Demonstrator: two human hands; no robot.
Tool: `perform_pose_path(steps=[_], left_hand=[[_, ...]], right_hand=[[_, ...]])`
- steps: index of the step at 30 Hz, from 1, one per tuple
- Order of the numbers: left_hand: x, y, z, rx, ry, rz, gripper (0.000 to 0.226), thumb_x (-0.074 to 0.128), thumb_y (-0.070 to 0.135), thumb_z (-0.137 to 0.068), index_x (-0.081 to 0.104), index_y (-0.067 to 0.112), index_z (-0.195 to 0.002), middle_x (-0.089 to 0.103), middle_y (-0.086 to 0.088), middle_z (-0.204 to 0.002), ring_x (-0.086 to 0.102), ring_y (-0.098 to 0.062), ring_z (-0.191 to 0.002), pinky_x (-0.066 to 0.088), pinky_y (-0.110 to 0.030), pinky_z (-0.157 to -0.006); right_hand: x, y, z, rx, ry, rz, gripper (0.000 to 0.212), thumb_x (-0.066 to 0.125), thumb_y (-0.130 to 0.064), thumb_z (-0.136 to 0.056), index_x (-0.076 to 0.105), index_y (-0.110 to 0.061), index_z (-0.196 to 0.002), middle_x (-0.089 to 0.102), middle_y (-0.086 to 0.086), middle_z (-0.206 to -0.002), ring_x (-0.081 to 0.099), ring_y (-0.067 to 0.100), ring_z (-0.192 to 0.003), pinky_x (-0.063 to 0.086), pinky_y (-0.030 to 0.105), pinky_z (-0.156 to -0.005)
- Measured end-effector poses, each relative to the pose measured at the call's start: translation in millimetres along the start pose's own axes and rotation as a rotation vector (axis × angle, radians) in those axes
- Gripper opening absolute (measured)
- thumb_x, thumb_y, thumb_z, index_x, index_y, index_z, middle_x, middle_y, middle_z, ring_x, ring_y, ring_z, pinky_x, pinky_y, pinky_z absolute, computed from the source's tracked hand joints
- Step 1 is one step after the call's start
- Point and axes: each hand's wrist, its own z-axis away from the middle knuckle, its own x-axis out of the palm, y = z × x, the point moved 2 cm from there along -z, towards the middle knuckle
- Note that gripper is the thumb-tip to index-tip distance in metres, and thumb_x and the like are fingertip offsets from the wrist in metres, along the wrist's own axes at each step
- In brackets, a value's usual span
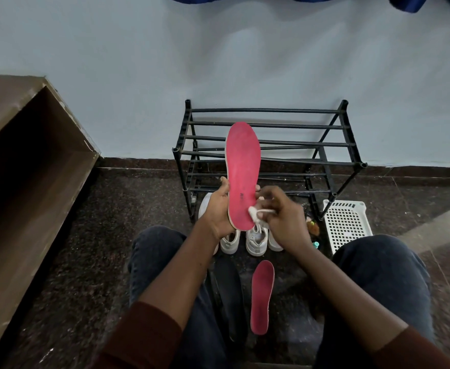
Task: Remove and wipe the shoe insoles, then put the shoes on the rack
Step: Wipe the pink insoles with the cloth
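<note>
From the head view, I am holding the red insole up in front of the black rack, top face toward me, so the whole surface is open to wiping. My left hand is gripping it along its left edge near the heel, thumb on the front, steadying it as a backing. My right hand is pinching a small white cloth and pressing it on the heel end. The insole's long axis is running near to far, toe pointing up toward the wall and leaning slightly left, heel nearest me. A second red insole is lying on the dark floor between my knees, parallel, beside a dark insole. The white shoes are waiting on the floor just in front of the rack.
</note>
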Motion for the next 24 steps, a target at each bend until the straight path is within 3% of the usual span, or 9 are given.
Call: perform_pose_path(steps=[2,5,8,11,14,16,19,22,24], left_hand=[[1.1,-0.9,0.9,0.025,0.017,-0.007,0.080,0.013,0.060,-0.096,0.074,0.008,-0.098,0.069,-0.009,-0.090,0.066,-0.022,-0.078,0.055,-0.031,-0.073],[5.0,-5.2,2.7,0.017,0.020,-0.051,0.071,0.012,0.057,-0.098,0.063,0.010,-0.109,0.072,-0.009,-0.091,0.070,-0.020,-0.080,0.053,-0.033,-0.080],[7.2,-7.2,4.4,0.007,0.017,-0.042,0.069,0.011,0.055,-0.099,0.059,0.007,-0.110,0.073,-0.011,-0.093,0.071,-0.021,-0.082,0.050,-0.033,-0.085],[4.5,-7.0,5.0,0.033,0.041,-0.023,0.066,0.014,0.054,-0.099,0.059,0.009,-0.111,0.072,-0.010,-0.094,0.068,-0.021,-0.084,0.048,-0.034,-0.086],[4.1,-8.1,5.3,0.050,0.074,0.009,0.066,0.016,0.054,-0.099,0.062,0.008,-0.110,0.072,-0.011,-0.095,0.069,-0.022,-0.084,0.050,-0.035,-0.085],[5.8,-9.0,6.7,0.050,0.072,0.033,0.070,0.018,0.055,-0.099,0.070,0.007,-0.104,0.072,-0.011,-0.095,0.070,-0.022,-0.081,0.055,-0.033,-0.079],[8.0,-10.1,8.5,0.050,0.043,0.088,0.074,0.020,0.054,-0.098,0.075,0.006,-0.095,0.070,-0.013,-0.097,0.070,-0.025,-0.083,0.057,-0.036,-0.077],[6.1,-10.2,10.3,0.034,0.051,0.083,0.071,0.018,0.054,-0.099,0.070,0.005,-0.103,0.067,-0.014,-0.099,0.067,-0.026,-0.088,0.050,-0.040,-0.087],[3.6,-9.8,10.1,0.010,0.043,0.080,0.074,0.019,0.057,-0.098,0.069,0.003,-0.103,0.067,-0.015,-0.096,0.068,-0.026,-0.086,0.047,-0.039,-0.088]], right_hand=[[-7.7,-2.7,-9.2,0.087,0.057,-0.203,0.042,0.053,0.012,-0.082,0.065,-0.022,-0.103,0.063,0.006,-0.081,0.059,0.008,-0.075,0.050,0.023,-0.065],[-5.3,-7.6,-15.9,0.242,-0.040,-0.477,0.039,0.041,0.013,-0.090,0.069,-0.014,-0.095,0.062,0.011,-0.099,0.060,0.017,-0.094,0.051,0.027,-0.081],[0.6,-17.0,-16.5,0.353,-0.075,-0.685,0.028,0.036,0.010,-0.094,0.061,-0.003,-0.088,0.058,0.012,-0.091,0.059,0.019,-0.083,0.052,0.026,-0.076],[6.1,-17.1,-18.6,0.400,-0.059,-0.708,0.018,0.042,0.005,-0.094,0.056,-0.005,-0.090,0.058,0.010,-0.093,0.059,0.020,-0.088,0.051,0.031,-0.081],[4.4,-14.3,-21.5,0.295,0.007,-0.336,0.005,0.060,-0.007,-0.087,0.060,-0.011,-0.088,0.064,0.007,-0.092,0.063,0.025,-0.089,0.052,0.040,-0.082],[2.5,-19.0,-23.8,0.196,0.074,-0.070,0.008,0.067,-0.014,-0.083,0.061,-0.011,-0.086,0.066,0.003,-0.088,0.063,0.019,-0.082,0.052,0.034,-0.070],[6.7,-29.8,-25.9,0.053,0.127,0.139,0.012,0.069,-0.013,-0.080,0.058,-0.008,-0.082,0.063,0.003,-0.080,0.058,0.017,-0.072,0.044,0.031,-0.062],[19.2,-28.1,-22.3,-0.064,0.036,0.425,0.011,0.063,-0.008,-0.080,0.059,-0.006,-0.090,0.061,0.008,-0.087,0.057,0.024,-0.079,0.035,0.031,-0.061],[27.7,-21.3,-12.9,-0.134,-0.076,0.523,0.026,0.058,-0.002,-0.081,0.062,-0.011,-0.105,0.059,0.010,-0.093,0.057,0.025,-0.086,0.031,0.027,-0.061]])
